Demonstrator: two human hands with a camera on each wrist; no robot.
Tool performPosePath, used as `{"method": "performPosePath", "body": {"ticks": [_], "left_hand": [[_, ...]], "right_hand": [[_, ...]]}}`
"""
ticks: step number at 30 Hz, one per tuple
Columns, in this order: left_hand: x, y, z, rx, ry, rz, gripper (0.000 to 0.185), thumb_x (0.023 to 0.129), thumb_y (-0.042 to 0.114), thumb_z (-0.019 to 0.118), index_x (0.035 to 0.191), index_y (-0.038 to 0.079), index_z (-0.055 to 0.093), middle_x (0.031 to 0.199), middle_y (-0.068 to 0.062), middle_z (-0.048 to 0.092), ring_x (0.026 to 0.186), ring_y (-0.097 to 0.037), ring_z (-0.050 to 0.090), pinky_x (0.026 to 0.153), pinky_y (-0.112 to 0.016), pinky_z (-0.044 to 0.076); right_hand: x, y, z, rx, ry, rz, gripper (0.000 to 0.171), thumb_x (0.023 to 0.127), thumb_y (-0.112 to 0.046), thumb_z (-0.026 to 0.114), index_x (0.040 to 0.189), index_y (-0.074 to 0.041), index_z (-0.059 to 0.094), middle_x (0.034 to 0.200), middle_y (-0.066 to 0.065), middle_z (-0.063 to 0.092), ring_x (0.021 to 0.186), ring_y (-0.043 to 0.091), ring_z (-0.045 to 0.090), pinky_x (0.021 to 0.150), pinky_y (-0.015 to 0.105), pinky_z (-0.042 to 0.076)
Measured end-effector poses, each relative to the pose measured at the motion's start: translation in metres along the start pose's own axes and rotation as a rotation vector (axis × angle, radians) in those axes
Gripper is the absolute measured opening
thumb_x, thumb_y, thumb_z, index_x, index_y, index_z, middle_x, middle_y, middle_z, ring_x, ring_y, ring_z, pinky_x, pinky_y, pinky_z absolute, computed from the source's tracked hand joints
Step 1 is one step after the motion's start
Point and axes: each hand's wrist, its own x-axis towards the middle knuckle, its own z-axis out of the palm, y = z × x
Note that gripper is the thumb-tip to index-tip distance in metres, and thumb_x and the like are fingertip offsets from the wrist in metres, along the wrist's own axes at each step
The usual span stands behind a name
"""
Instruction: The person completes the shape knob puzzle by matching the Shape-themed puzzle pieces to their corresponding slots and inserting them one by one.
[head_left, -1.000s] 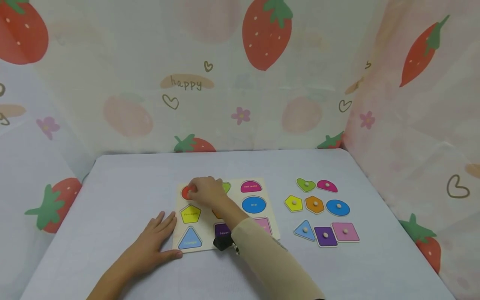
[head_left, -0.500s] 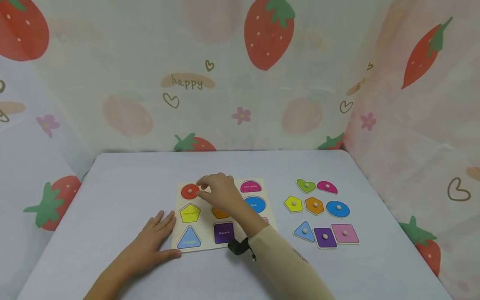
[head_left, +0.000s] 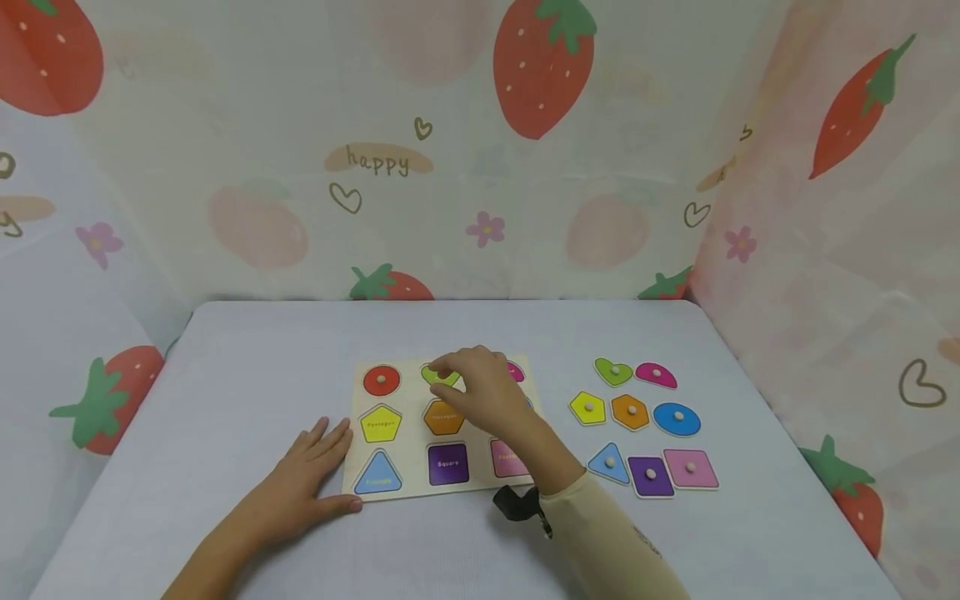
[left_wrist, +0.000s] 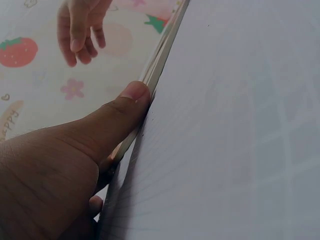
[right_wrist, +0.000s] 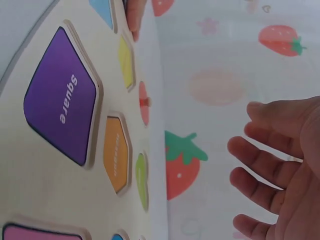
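A wooden shape puzzle board (head_left: 408, 454) lies on the table, with printed recesses for several shapes. In its far left recess sits a red circle piece (head_left: 381, 380) with a small knob. My left hand (head_left: 296, 492) rests flat at the board's left edge, its fingers and thumb touching that edge; the left wrist view shows the thumb (left_wrist: 120, 112) along it. Above the board hovers my right hand (head_left: 483, 392), fingers loosely bent and apart, holding nothing. In the right wrist view the right hand (right_wrist: 280, 165) is clear of the board's square recess (right_wrist: 65, 100). It partly hides the half-round and oval recesses.
Loose knobbed pieces lie right of the board: a green heart (head_left: 612, 372), magenta half round (head_left: 656, 375), yellow pentagon (head_left: 587, 408), orange hexagon (head_left: 629, 412), blue oval (head_left: 677, 419), blue triangle (head_left: 609, 463), purple square (head_left: 650, 477) and pink rectangle (head_left: 691, 468). Strawberry-print cloth walls surround the table.
My right hand has let go of the red circle piece, which stays in its recess, and has moved right across the board. The left hand keeps its place.
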Motion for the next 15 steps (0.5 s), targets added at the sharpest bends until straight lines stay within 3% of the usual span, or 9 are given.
{"method": "performPosePath", "body": {"ticks": [9, 15], "left_hand": [[0.000, 0.000, 0.003, -0.005, -0.010, -0.011, 0.110, 0.078, 0.072, 0.073, 0.161, 0.012, 0.034, 0.169, -0.004, 0.028, 0.158, -0.040, 0.012, 0.123, -0.065, 0.018], [0.000, 0.001, -0.001, 0.002, 0.002, 0.006, 0.109, 0.078, 0.072, 0.074, 0.160, 0.010, 0.036, 0.168, -0.007, 0.030, 0.157, -0.042, 0.014, 0.123, -0.065, 0.019]], "right_hand": [[-0.005, 0.020, -0.023, -0.074, -0.089, -0.120, 0.032, 0.096, -0.030, 0.074, 0.126, -0.020, 0.073, 0.111, -0.003, 0.075, 0.113, 0.019, 0.062, 0.106, 0.048, 0.044], [-0.004, 0.029, -0.032, -0.084, -0.135, -0.141, 0.035, 0.097, -0.031, 0.073, 0.130, -0.019, 0.071, 0.114, 0.001, 0.075, 0.115, 0.021, 0.060, 0.104, 0.048, 0.046]]}}
